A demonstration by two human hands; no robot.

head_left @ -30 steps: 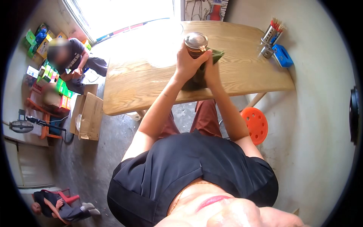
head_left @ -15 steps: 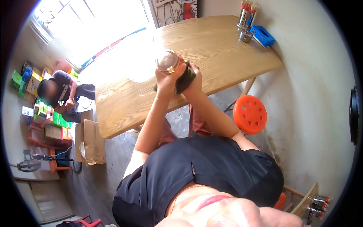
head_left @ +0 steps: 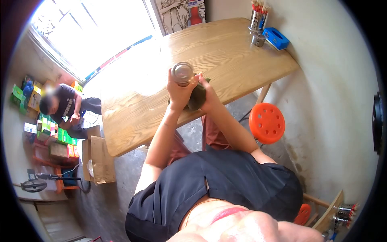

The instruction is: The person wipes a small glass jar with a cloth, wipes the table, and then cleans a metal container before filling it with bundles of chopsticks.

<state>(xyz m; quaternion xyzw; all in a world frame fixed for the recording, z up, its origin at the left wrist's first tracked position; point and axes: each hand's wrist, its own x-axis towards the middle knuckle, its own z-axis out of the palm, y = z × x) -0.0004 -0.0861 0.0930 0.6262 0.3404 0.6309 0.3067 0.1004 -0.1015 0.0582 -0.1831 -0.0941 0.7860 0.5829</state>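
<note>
My left hand (head_left: 180, 93) is wrapped round a clear glass jar (head_left: 182, 72), whose round end faces up toward me. Close beside it, my right hand (head_left: 209, 95) grips a dark green cloth (head_left: 197, 97) bunched up between the two hands. The fingertips of my right hand come right up to the jar's lower right side. Both hands are over the near edge of the wooden table (head_left: 137, 115).
A blue tissue box (head_left: 276, 38) and metal holders with chopsticks (head_left: 256, 20) stand at the table's far right corner. An orange stool (head_left: 267, 123) is to the right. At the left, a person (head_left: 66, 105) sits near a cardboard box (head_left: 100, 159) and stacked cartons (head_left: 56, 131).
The jar and both hands have come slightly nearer to me, and the jar has turned so its round end shows more. The seated person has stayed in place.
</note>
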